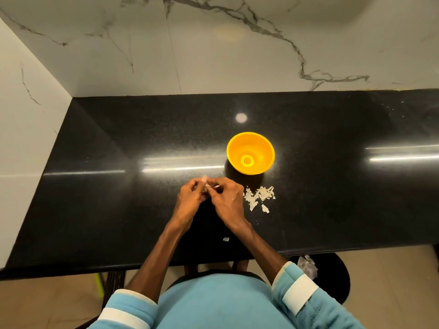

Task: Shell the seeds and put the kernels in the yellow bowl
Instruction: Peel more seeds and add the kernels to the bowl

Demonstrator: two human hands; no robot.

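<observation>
Item 1. Yellow bowl (261,146): stands upright on the black countertop (118,186), at about 1 o'clock from your hands and apart from them. Contents: one small round yellowish spot at the centre of the bottom; you cannot tell from here whether it is a kernel or a mark in the plastic. The rest of the inside shows bare yellow.

Item 2. Seed (211,185): held above the counter between your two hands, at about 7 o'clock from the bowl. Only a pale sliver shows between the fingertips. That sliver runs roughly along the 9-to-3 line; which end points where cannot be told, as your fingers cover most of it.

Item 3. Left hand (192,197): fingers curled, tips pinching the seed from the 9 o'clock side.

Item 4. Right hand (229,201): fingers curled, tips pinching the same seed from the 3 o'clock side, touching the left fingertips.

Item 5. Shell fragments (259,198): a loose pale heap flat on the counter, at 6 o'clock from the bowl and just beside your right hand at its 3 o'clock.

Item 6. Small pale scrap (226,239): lies alone near the counter's front edge, at 6 o'clock from your hands.
</observation>
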